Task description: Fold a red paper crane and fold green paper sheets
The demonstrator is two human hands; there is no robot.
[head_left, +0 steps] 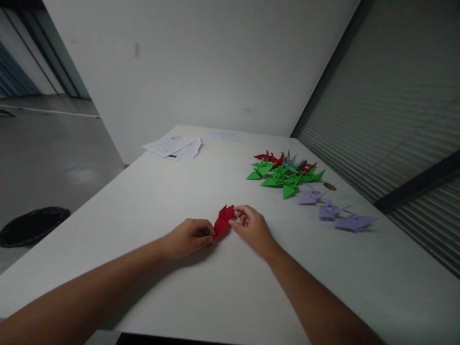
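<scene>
Between my two hands is a folded piece of red origami paper [222, 222], with two pointed tips standing up at its far end. My left hand [192, 236] pinches its near left end between thumb and fingers. On the other side, my right hand [251, 227] grips the far right end with thumb and bent fingers. The paper is held just over or on the white table [172, 201]; which of the two I cannot tell. Parts of the red paper are hidden behind my fingertips.
Green paper cranes [280, 178] lie in a pile with red cranes [271, 158] at the right back. Several lilac cranes [355, 222] sit nearer me. Papers [172, 145] lie at the back left. A black-lined bin [34, 225] stands on the floor; blinds [391, 96] border the right edge.
</scene>
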